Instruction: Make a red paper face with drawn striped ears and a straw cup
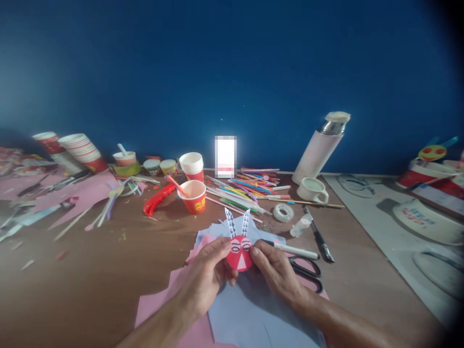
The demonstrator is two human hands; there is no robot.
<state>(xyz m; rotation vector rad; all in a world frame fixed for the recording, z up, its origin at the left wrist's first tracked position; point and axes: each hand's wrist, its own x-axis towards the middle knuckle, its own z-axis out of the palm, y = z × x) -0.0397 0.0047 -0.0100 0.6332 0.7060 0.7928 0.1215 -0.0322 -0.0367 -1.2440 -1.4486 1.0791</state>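
Note:
Between my two hands is a round red paper face (pixel 239 261) with drawn eyes, a pink triangle and two upright white ears (pixel 245 222) bearing black marks. My left hand (pixel 208 273) pinches its left edge, thumb in front and fingers partly behind. On the right edge, my right hand (pixel 277 270) grips it with the thumb in front; its other fingers are partly hidden. Beneath the hands lie light blue paper (pixel 232 314) and pink paper (pixel 155 304). Black-handled scissors (pixel 308 274) and a white marker (pixel 297 250) rest just right of my right hand.
A red paper cup (pixel 195 199), red stapler-like tool (pixel 157 197), loose coloured sticks and pens (pixel 246 191), tape roll (pixel 283 212), glue bottle (pixel 300 226), black pen (pixel 321 241), white mug (pixel 311 190) and tall flask (pixel 319 150) stand or lie beyond. Paper scraps (pixel 83 188) cover the left.

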